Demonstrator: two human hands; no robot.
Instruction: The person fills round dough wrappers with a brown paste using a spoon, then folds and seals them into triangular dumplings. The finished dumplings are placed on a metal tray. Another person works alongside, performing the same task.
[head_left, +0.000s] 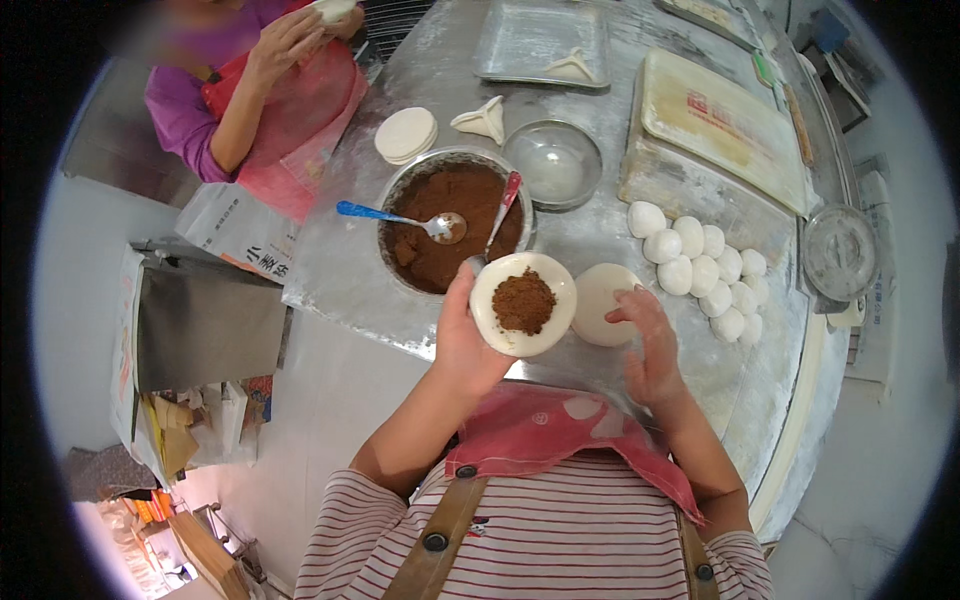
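Observation:
My left hand (469, 337) holds up a round dough wrapper (487, 289) with a mound of brown, crumbly filling (524, 301) at its middle. My right hand (651, 337), fingers loosely bent and apart, hovers at the right edge of a flat dough round (596, 300) lying on the metal table. Behind my left hand stands a metal bowl (386, 255) of brown filling, with a blue-handled spoon (382, 214) and a red-handled spoon (508, 199) in it. Several white dough balls (705, 274) lie in rows to the right.
Beyond the bowl are stacked dough rounds (405, 133), a three-armed folded dough piece (484, 120), an empty metal bowl (553, 165) and a tray (540, 41) bearing another piece. A lidded box (720, 127) stands back right. A co-worker (255, 112) holds dough at the back left.

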